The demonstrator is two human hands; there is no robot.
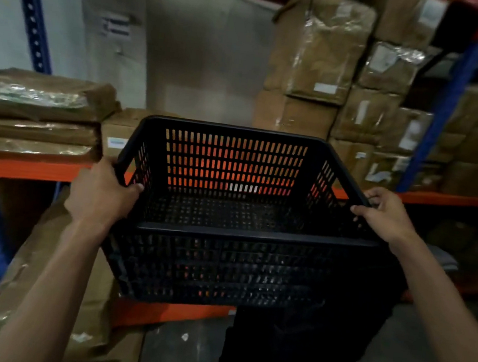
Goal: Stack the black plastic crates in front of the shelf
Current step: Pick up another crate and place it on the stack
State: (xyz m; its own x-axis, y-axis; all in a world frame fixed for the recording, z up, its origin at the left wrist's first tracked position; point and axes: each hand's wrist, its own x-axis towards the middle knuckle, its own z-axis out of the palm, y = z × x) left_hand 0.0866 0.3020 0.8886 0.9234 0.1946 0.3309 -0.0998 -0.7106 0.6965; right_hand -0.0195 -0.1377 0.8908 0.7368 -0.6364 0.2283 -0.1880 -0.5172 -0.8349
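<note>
Head view, looking forward and down: a black plastic crate fills the middle of the frame, held up in the air in front of a warehouse shelf. The crate is open-topped and empty, its walls and floor pierced with rows of small slots, and it sits level with its long side facing the viewer.

At 9 o'clock of the crate, the left hand is clamped on the left rim — thumb hooked inside, fingers wrapped outside. At 3 o'clock, the right hand grips the right rim in the same way. Both bare forearms reach in from the lower corners.

At 6 o'clock, below the held crate, a dark mass stands on the grey floor; it is too dim to tell what it is.

Behind the crate, an orange shelf beam runs across and shows through the slots. At 1 to 3 o'clock, brown cardboard boxes wrapped in clear film are piled high. At 9 to 10 o'clock, flat brown packages lie stacked on the shelf, beside a blue perforated upright. At 7 o'clock, a large cardboard box leans near the floor.
</note>
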